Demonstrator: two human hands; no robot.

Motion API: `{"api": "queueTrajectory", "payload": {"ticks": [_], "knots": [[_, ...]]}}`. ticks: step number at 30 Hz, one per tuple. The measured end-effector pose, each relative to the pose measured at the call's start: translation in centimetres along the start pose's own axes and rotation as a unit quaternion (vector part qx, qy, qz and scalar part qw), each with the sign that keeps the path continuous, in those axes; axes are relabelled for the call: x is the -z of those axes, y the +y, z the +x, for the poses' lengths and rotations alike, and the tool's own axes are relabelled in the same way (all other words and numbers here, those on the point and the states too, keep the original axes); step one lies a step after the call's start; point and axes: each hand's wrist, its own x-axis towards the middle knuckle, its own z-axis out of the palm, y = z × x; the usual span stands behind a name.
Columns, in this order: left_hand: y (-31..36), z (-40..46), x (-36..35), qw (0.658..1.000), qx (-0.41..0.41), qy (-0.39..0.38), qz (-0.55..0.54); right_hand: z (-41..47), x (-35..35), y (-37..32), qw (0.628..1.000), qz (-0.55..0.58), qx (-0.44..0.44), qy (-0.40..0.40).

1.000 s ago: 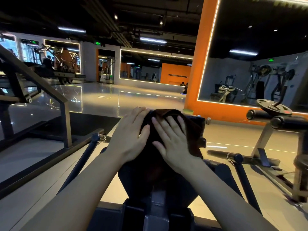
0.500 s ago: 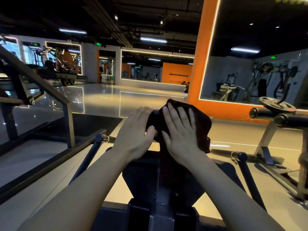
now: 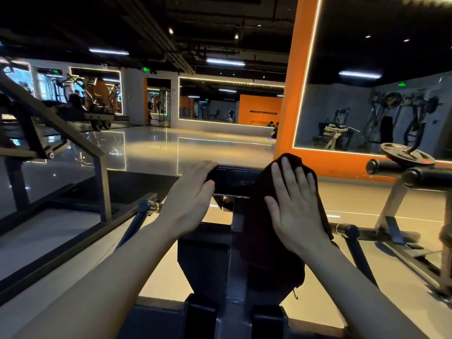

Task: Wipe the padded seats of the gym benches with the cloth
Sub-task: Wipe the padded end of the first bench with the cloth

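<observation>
The cloth (image 3: 269,241) and right hand (image 3: 293,206) cover the right part of the pad (image 3: 234,178). Left fingertips (image 3: 210,165) hide its left end. Both forearms are cut off at the bottom edge. Mirror reflections are too dim to identify.

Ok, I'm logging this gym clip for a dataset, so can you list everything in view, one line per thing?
pad: one, black, centre, atop the machine in front of the person
cloth: one, dark brown, draped over the pad's right end, hanging down
handles: two, dark blue grips, low at each side of the machine
plate: one, dark, right, on a machine near the mirror
rollers: two, black, right, under the plate
mirror: one large, orange frame, right wall
frame: one, dark metal, left
floor: glossy, pale, middle distance
left hand: on the pad's left end, thumb in front
right hand: flat, pressing the cloth
</observation>
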Motion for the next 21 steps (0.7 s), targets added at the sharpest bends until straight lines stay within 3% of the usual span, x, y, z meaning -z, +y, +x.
{"api": "queueTrajectory", "payload": {"ticks": [6, 11, 16, 21], "knots": [[0.3, -0.1, -0.3, 0.998, 0.034, 0.018, -0.05, 4.0, -1.7, -5.5, 0.998, -0.06, 0.025, 0.027], [0.3, 0.0, -0.1, 0.997, 0.048, 0.02, -0.052, 7.5, -4.5, -8.7, 0.994, 0.028, -0.013, 0.103], [0.2, -0.3, 0.2, 0.997, 0.049, 0.005, -0.062, 4.0, -2.7, -4.7, 0.986, 0.048, 0.144, 0.073], [-0.1, -0.1, 1.0, 0.997, 0.045, -0.017, -0.062, 0.2, -0.1, 0.1, 0.998, 0.025, 0.042, 0.035]]}}
